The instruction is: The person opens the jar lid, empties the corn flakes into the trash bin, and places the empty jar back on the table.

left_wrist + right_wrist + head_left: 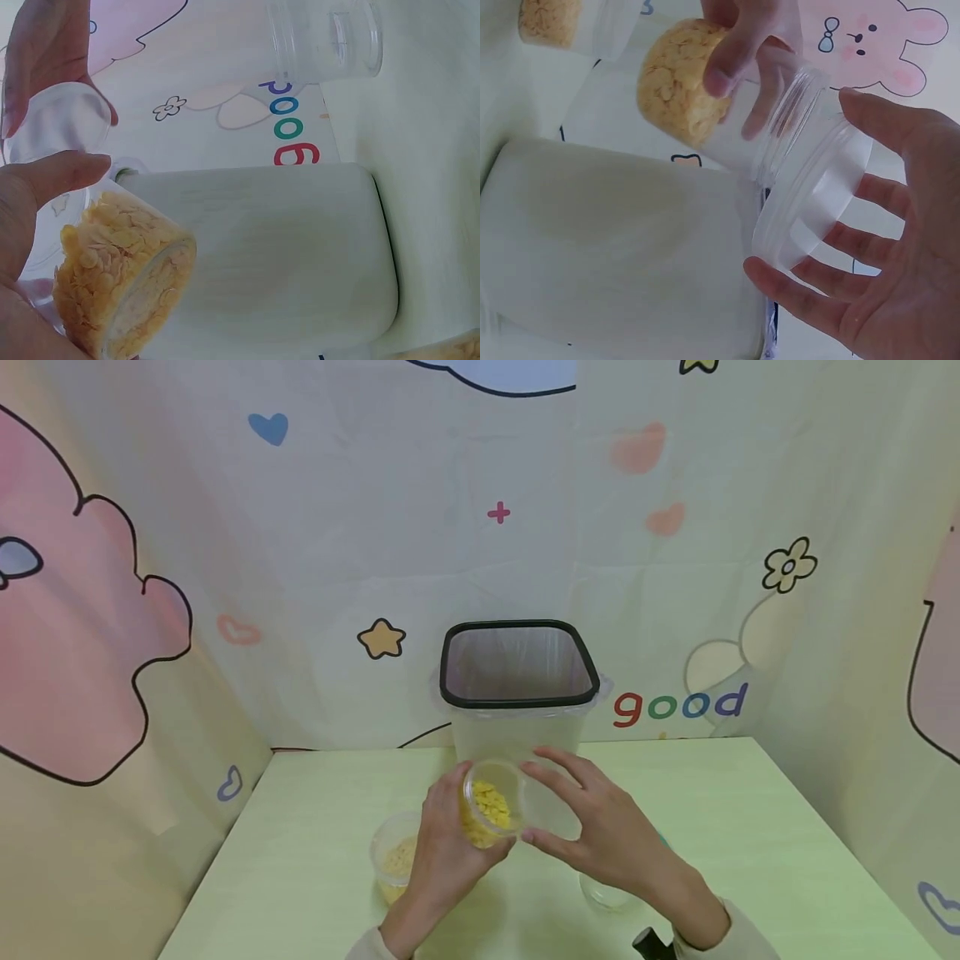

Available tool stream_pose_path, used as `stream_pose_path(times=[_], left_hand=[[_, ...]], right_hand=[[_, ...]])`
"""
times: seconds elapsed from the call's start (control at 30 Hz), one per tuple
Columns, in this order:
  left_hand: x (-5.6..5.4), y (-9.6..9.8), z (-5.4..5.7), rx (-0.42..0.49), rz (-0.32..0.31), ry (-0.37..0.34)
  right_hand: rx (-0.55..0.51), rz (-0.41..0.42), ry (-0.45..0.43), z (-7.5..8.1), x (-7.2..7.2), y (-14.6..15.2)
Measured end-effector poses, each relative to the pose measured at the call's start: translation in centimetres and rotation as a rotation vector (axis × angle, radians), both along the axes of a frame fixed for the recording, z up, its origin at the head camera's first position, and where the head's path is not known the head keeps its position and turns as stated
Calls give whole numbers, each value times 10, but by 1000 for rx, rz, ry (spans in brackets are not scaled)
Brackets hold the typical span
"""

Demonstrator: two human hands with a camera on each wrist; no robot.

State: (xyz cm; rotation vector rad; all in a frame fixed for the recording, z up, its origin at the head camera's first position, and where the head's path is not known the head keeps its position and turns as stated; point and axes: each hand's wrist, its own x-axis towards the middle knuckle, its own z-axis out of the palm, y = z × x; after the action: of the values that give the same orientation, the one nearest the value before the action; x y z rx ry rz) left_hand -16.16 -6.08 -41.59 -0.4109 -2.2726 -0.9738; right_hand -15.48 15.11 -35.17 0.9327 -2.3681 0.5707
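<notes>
Left grip (448, 831) wraps jar (731, 142) of flakes (491, 802), mid-frame; right grip (600, 822) pinches lid (826, 191), unseated at jar's mouth. Unsealed, not emptied.

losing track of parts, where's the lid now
In the right wrist view, the lid is right of centre, in the right hand, beside the mouth of the tilted jar.

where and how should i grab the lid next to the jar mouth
Probably round the rim of the lid, coming from the side turned away from the jar: it is shallow and circular, so a spread grip suits, and its other face is turned to the jar's mouth.
</notes>
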Motion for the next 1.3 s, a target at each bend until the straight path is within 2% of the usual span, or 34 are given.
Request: stream_pose_path(times=[0.27, 0.6, 0.93, 1.3], left_hand=[[1, -6, 0, 73, -5, -70], [2, -12, 1, 93, 11, -48], [5, -17, 1, 88, 10, -55], [4, -19, -1, 74, 0, -67]], right_hand=[[2, -67, -50, -13, 4, 7], [45, -113, -144, -38, 6, 11], [153, -76, -176, -66, 10, 4], [263, -28, -358, -85, 13, 0]])
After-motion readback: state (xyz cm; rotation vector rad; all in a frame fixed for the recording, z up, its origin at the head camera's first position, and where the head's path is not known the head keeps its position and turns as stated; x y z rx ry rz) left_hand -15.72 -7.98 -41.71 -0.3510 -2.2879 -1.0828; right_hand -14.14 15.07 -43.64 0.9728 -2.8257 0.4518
